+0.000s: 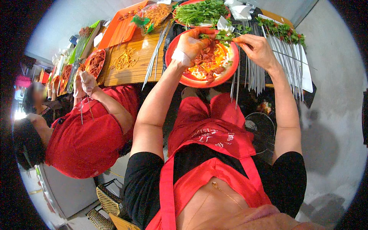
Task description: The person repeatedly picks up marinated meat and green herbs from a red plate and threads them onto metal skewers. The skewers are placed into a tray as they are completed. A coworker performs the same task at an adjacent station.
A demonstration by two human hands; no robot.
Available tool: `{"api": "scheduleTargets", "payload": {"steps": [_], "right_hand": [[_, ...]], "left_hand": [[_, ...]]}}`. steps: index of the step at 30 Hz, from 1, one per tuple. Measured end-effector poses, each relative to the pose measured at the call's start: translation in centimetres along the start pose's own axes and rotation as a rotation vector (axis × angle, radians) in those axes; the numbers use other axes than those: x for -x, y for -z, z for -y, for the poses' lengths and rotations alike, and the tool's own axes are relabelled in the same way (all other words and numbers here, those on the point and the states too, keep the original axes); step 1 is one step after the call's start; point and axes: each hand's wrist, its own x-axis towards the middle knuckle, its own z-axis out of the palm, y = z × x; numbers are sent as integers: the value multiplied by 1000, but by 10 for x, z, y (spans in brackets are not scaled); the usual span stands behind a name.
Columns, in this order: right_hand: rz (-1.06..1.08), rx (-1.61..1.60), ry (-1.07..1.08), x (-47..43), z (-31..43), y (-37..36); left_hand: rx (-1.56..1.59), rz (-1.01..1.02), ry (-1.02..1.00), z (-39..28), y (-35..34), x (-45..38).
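Observation:
My left hand [191, 43], in a stained clear plastic glove, is over the far part of a red bowl [207, 84] with a pale inside. Its fingers grip a sprig of cilantro [222, 36]; whatever else is in the palm is hidden. Just to the right, my bare right hand [256, 49] pinches at the sprig's stem end. From behind that hand a thin metal skewer [296, 61] slants out to the right, apparently held in it. Red marinated meat pieces [204, 59] lie in orange oil in the bowl.
Behind the bowl is a plate of cilantro stems [201, 13]. Filled skewers lie on a white tray [307, 82] at right, beside loose metal skewers [254, 74]. An orange tray [113, 34] and shredded strips [123, 59] are on the wooden table. At left, a co-worker's gloved hands [86, 82] hold skewers.

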Motion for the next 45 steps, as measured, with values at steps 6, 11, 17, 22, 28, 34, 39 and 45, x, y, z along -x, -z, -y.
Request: {"api": "scheduleTargets", "payload": {"steps": [6, 11, 17, 22, 28, 34, 39, 45], "right_hand": [[15, 1, 7, 7, 1, 4], [37, 160, 67, 13, 3, 8], [6, 283, 116, 18, 5, 9], [-7, 334, 116, 18, 10, 9], [-39, 212, -32, 27, 15, 22], [-168, 233, 19, 25, 37, 33], [-125, 383, 55, 20, 30, 24], [-80, 367, 50, 17, 37, 25]], "left_hand": [[-3, 21, 45, 1, -3, 3], [136, 134, 99, 7, 1, 3], [561, 248, 315, 18, 4, -4], [523, 194, 281, 28, 1, -6], [216, 52, 100, 7, -10, 2], [111, -24, 49, -9, -22, 8], [130, -2, -99, 1, -25, 4], [-53, -34, -139, -5, -24, 7]]}}
